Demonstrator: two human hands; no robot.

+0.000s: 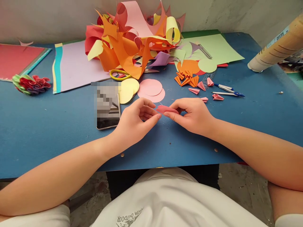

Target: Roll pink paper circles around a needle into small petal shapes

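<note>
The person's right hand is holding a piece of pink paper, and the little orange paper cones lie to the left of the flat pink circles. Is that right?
Not quite: the head view shows the orange paper cones to the right of the flat pink circles. The right hand does hold pink paper.

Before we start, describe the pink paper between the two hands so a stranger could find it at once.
On the blue table, find the flat pink paper circles near the middle. Just below and right of them, the right hand pinches the pink paper piece. Unlike the circles and the small pink paper rolls nearby, it alone is held.
</note>
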